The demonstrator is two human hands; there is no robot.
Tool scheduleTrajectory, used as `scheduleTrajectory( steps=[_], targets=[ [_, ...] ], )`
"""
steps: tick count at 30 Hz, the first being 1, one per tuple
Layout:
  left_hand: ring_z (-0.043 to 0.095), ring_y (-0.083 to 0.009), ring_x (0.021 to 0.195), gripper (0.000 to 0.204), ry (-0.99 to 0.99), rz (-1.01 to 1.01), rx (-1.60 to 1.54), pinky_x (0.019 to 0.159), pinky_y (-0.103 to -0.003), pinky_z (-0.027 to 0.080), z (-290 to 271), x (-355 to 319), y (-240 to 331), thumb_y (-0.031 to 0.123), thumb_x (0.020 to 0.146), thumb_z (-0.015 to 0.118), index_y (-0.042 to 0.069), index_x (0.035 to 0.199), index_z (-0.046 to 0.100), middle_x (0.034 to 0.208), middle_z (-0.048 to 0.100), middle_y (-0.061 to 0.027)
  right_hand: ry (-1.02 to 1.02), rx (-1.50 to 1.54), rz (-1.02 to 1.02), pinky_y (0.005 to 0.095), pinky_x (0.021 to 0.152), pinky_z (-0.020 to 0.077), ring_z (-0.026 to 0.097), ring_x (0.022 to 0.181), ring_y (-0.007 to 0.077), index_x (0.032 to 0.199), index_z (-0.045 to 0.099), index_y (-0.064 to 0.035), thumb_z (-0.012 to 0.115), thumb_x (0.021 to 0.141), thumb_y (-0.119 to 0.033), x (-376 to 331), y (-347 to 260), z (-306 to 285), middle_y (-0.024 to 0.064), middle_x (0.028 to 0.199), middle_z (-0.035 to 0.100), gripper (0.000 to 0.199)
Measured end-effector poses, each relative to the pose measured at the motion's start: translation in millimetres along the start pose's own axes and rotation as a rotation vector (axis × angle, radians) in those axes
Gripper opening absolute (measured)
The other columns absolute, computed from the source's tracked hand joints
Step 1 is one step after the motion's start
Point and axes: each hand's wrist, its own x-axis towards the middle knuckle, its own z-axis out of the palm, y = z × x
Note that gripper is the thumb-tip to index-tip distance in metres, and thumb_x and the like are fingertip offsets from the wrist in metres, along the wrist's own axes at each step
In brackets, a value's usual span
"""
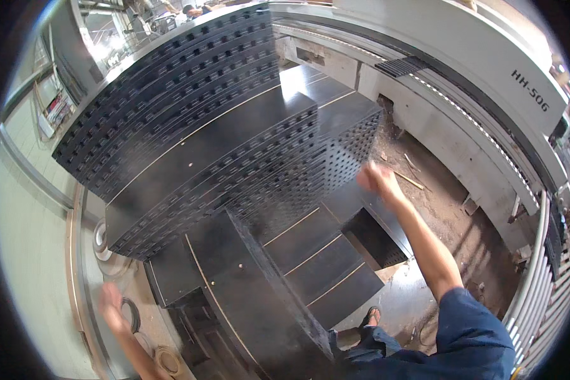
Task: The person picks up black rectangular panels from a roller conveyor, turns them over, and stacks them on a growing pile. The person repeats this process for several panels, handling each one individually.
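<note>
A long black panel (234, 278) with a pale strip along it and small light dots lies just before my body. Beyond it rises a tall stack of black panels (221, 152), its edges lined with rows of square notches. My left hand (112, 307) is in the air at the lower left, apart from the panels; motion smears its fingers. On the other side my right hand (379, 179) is raised at the right end of the stacks, with its fingers curled in and no object showing in it. Lower black panels (326, 269) with pale strips lie between the long panel and my right forearm.
A large pale machine (449, 133) with a toothed rail runs along the right, above a floor (411, 161) with scraps. Metal rollers (535, 297) stand at the lower right. A pale wall (28, 221), coils (166, 359) and round rolls (111, 253) are on the left.
</note>
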Motion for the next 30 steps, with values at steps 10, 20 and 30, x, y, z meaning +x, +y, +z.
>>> scheduleTrajectory(
  steps=[10, 20, 30],
  targets=[
    [0.063, -0.0301, 0.108, 0.04, -0.059, 0.185, 0.125, 0.096, -0.039, 0.049, 247.3, -345.3, 84.8, 0.021, 0.1, 0.051, -0.006, 0.13, 0.053, 0.119, 0.063, -0.0231, 0.725, 0.284, 0.498, 0.0292, 0.067, 0.0565, 0.07, 0.077, 0.0178, 0.101, 0.067, 0.0021, 0.063, 0.094, -0.025, -345.1, 152.1, -301.3, 0.0118, 0.091, 0.072, 0.028],
    [0.067, -0.0167, 0.081, 0.023, -1.34, 0.165, -0.035, 0.077, -0.029, 0.055, 650.5, -654.9, 74.5, 0.008, 0.096, 0.057, -0.006, 0.113, 0.063, 0.094, 0.07, -0.0119, 1.234, -0.322, 0.11, 0.0305, 0.082, 0.0519, 0.068, 0.089, 0.0173, 0.107, 0.07, -0.001, 0.064, 0.088, -0.024, -515.5, 35.9, -577.5, 0.0103, 0.094, 0.073, 0.03],
    [0.067, -0.0174, 0.081, 0.024, -1.878, 0.588, 0.188, 0.077, -0.031, 0.053, 829.6, -825.7, 50.6, 0.015, 0.088, 0.066, -0.003, 0.104, 0.069, 0.088, 0.072, -0.012, 1.617, -0.617, 0.363, 0.0364, 0.086, 0.0535, 0.07, 0.095, 0.0268, 0.11, 0.07, -0.0031, 0.066, 0.083, -0.031, -652.9, 37.5, -752.0, 0.0163, 0.098, 0.073, 0.039]
  ],
)
